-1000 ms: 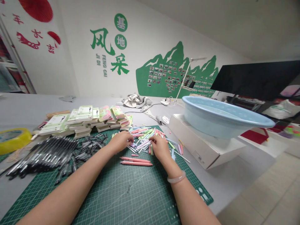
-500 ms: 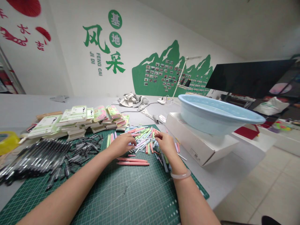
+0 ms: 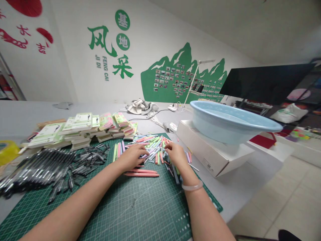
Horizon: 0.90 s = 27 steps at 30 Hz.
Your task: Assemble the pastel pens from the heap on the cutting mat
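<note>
My right hand [image 3: 176, 154], with a pale bangle on its wrist, pinches one end of a thin pale stick that looks like a pen refill [image 3: 157, 148]. The stick points left, over a heap of pastel pen parts [image 3: 152, 142] in green, pink, blue and lilac. At the heap's near left side is my left hand [image 3: 134, 156], its fingers bent and a little apart, with nothing visible in them. Just below that hand lie pink pen barrels [image 3: 142, 173] side by side. A small spring-like piece [image 3: 133, 202] rests nearer me on the green cutting mat [image 3: 150, 214].
Black pens [image 3: 42, 170] and loose black pen parts [image 3: 90, 155] cover the left side. Behind them stand stacked small boxes [image 3: 82, 122]. A blue basin [image 3: 230, 125] sits on a white carton [image 3: 208, 150] at the right. Cloth [image 3: 140, 107] and a cable lie farther back.
My left hand has shifted slightly right, its fingers reaching further over the heap. My right hand stays nearly in place with the thin stick.
</note>
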### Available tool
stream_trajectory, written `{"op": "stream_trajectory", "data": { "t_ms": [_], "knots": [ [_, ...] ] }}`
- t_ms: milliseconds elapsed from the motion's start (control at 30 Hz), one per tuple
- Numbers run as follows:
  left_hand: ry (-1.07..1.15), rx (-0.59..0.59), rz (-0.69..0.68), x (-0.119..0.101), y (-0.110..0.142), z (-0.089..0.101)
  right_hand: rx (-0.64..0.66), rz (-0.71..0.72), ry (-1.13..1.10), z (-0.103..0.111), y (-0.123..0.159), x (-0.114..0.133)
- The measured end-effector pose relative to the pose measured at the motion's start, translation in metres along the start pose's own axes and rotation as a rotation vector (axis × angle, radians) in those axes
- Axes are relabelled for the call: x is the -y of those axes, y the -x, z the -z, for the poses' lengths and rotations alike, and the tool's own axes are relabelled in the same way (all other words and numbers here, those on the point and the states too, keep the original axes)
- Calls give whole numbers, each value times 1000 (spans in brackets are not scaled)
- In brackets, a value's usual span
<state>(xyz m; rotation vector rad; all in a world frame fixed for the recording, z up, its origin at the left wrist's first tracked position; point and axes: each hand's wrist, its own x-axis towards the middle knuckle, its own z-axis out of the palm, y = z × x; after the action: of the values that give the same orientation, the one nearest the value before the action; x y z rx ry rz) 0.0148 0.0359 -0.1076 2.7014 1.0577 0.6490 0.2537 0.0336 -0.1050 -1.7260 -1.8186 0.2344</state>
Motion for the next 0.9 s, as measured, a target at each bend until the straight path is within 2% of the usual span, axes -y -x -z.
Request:
{"op": "stream_trajectory", "data": {
  "t_ms": [100,233,300,500,633,700,800,900],
  "knots": [
    [-12,-21,33,9,1,6,-21,-20,5,2,-1,-3],
    [-116,-123,258,26,-5,11,-28,-21,2,2,-1,-2],
    [-160,-154,321,33,-12,10,-23,-8,-3,0,0,1],
    [-170,-180,320,33,-32,-1,-5,13,-12,-5,3,9],
    [-115,-202,314,27,-33,5,-18,14,-63,-3,4,9],
    [79,-253,320,22,-32,12,-34,39,-147,-3,4,12],
    [612,-380,343,11,-28,24,-33,96,-364,-5,8,22],
    [1077,-440,398,-1,-23,28,87,68,-650,-12,13,36]
  ]
}}
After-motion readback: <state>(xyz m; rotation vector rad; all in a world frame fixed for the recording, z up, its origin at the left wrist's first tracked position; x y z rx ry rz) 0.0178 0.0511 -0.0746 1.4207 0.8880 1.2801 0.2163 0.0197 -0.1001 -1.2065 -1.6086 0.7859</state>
